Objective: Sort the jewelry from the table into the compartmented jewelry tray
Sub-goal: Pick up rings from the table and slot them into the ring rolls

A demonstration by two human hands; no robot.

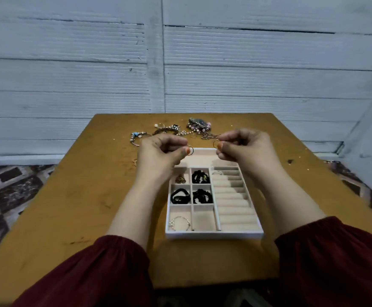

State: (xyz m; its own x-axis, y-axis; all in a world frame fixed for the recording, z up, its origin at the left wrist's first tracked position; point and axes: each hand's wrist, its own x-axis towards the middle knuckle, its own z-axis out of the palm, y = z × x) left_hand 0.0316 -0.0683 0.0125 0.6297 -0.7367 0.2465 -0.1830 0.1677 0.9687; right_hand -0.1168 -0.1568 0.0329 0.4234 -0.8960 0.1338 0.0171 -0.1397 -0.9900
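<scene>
A white compartmented jewelry tray (213,235) with a pale lining lies on the table in front of me. Three of its small left compartments hold black beaded bracelets (180,196), another holds a small gold piece (180,179), and the near left one holds a pearl bracelet (180,223). A silver ring (217,173) sits in the ring rolls on the right. My left hand (160,151) pinches a thin gold ring (190,151) above the tray's far end. My right hand (244,147) pinches a second gold ring (215,143) there.
A loose pile of jewelry (176,130) lies at the far side of the wooden table (70,207): a beaded bracelet (137,137) to the left, a pink-beaded cluster (199,125) to the right. A small gold piece (134,161) lies left of my left hand. A corrugated wall stands behind.
</scene>
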